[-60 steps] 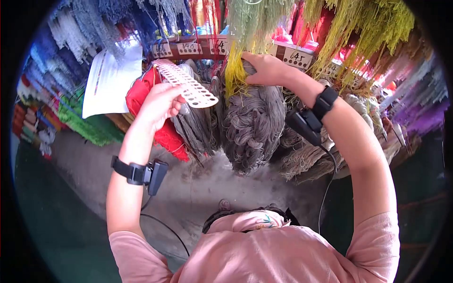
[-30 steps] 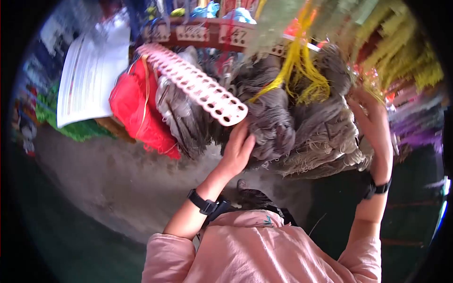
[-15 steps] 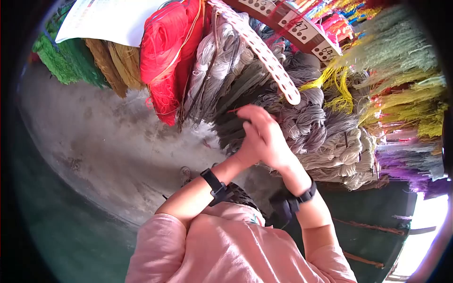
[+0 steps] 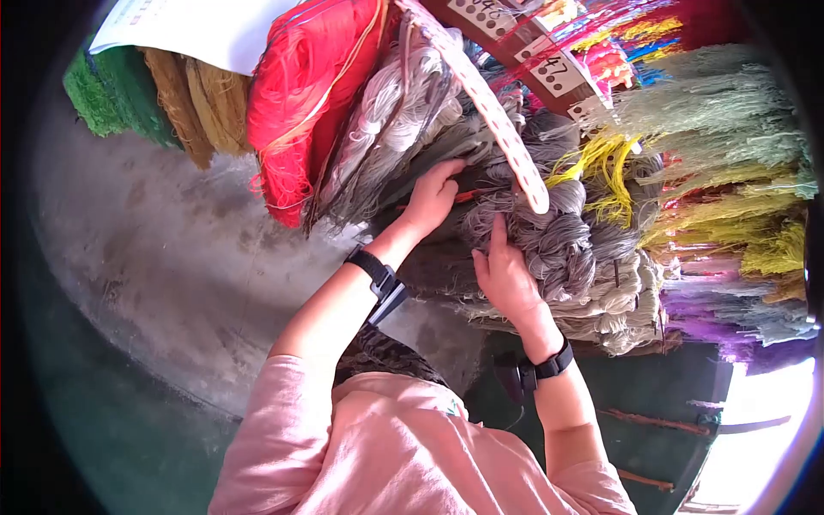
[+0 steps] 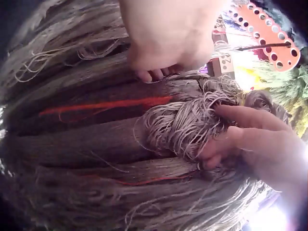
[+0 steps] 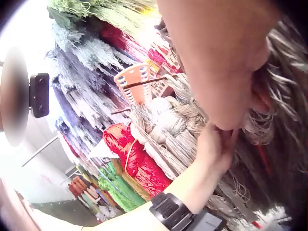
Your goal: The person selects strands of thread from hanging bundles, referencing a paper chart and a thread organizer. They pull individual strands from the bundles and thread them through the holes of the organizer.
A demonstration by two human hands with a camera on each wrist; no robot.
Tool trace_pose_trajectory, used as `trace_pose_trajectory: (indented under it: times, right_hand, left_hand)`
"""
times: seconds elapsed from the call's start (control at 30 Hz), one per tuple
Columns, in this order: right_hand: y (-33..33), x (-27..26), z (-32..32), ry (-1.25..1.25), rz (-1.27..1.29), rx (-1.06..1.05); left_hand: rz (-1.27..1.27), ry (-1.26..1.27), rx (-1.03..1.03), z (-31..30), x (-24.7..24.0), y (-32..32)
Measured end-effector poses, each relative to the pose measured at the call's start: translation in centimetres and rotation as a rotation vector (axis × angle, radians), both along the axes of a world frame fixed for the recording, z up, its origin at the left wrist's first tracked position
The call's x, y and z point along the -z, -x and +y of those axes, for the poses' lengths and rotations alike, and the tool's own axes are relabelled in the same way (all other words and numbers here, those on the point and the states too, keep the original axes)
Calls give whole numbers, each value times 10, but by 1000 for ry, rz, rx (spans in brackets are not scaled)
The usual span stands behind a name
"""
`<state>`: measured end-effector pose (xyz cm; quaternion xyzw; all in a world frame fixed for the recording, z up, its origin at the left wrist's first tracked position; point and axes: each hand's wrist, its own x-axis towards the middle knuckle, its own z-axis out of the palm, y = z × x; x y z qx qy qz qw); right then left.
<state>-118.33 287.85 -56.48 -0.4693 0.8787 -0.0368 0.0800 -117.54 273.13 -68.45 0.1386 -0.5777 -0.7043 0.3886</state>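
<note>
Several grey yarn skeins hang side by side in front of me. My right hand (image 4: 509,276) grips a twisted grey skein (image 5: 180,122), its thumb and fingers dug into the loops in the left wrist view. To its left, my left hand (image 4: 429,204) holds the neighbouring darker grey yarn, fingers curled into the strands. A red-orange strand (image 5: 110,104) runs between the grey skeins below the left hand. Above both hands hangs a long pale card with rows of holes (image 4: 489,112), its lower end close over the twisted skein.
A red skein (image 4: 300,103) and a white paper sheet (image 4: 189,34) hang at the left, beside brown and green yarn. Numbered labels (image 4: 554,69) line a dark red rail. Yellow strands (image 4: 605,176) lie over the skeins at right, with purple yarn (image 4: 708,309) beyond.
My left hand let go of the holed card. My hands came together over the grey skeins, then moved apart. The view has swung, bringing the card and labels to a steeper slant.
</note>
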Motion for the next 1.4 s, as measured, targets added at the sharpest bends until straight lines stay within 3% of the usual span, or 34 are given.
trace_pose_trajectory:
  times: [0.07, 0.1, 0.13, 0.2, 0.27, 0.33, 0.37, 0.47, 0.5, 0.53, 0.6, 0.63, 0.7, 0.73, 0.8, 0.9, 1.0, 1.13, 1.27, 1.33, 1.37, 1.4]
  right_hand:
    - [1, 1, -1, 13, -48, 6]
    - [3, 1, -1, 20, -71, 10]
    - [4, 1, -1, 14, -67, 4]
    - [5, 2, 2, 2, -62, -7]
    - [9, 9, 8, 47, 60, -83]
    - [6, 5, 7, 67, 74, -94]
    - [6, 6, 9, 116, 53, -104]
    - [6, -1, 7, 174, -40, -199]
    - [3, -8, 7, 215, -20, -283]
    - [4, -8, 9, 265, -116, -323]
    - [6, -7, 14, 372, -303, -412]
    - [4, -13, 17, 398, -355, -458]
    - [3, -27, 28, 440, -521, -464]
    - [3, -32, 37, 462, -605, -467]
    - [8, -35, 60, 685, -657, -387]
    - [10, -44, 77, 946, -523, -129]
    - [0, -49, 63, 1068, -445, -344]
    - [-28, -36, 6, 924, -738, -361]
    - [6, 33, -47, 886, -699, 28]
    - [19, 48, -48, 802, -540, 24]
    - [22, 46, -46, 764, -570, -12]
    - [24, 43, -43, 743, -561, -30]
  left_hand:
    - [-84, 119, 2, -2, 3, 19]
    - [-101, 320, -2, -5, 2, 23]
    - [-174, 266, 152, -9, 1, 28]
    - [-205, 388, 279, -16, 19, 48]
    - [-57, 392, 181, -18, 21, 53]
    - [-127, 306, 257, -17, -4, 32]
    - [22, 268, 177, -9, -11, 25]
    - [151, 284, 114, -4, -6, 17]
    - [38, 251, 102, -2, -12, 9]
    - [12, 423, -21, -5, 2, 12]
    - [-39, 398, -59, -1, -5, 6]
    - [-100, 468, -98, -1, -9, 3]
    - [-295, 837, -166, -5, 9, 4]
    - [-307, 826, -168, -5, 18, 5]
    - [-275, 684, -131, -4, 28, 3]
    - [-265, 616, -60, -1, 17, -6]
    - [-282, 652, 25, 17, -8, -14]
    - [-335, 654, 180, 27, -38, -23]
    - [-473, 773, 307, 1, -61, -24]
    - [-387, 1061, 23, -20, -28, -15]
    - [-217, 575, 165, -23, -26, -15]
    - [-177, 450, 180, -26, -21, -14]
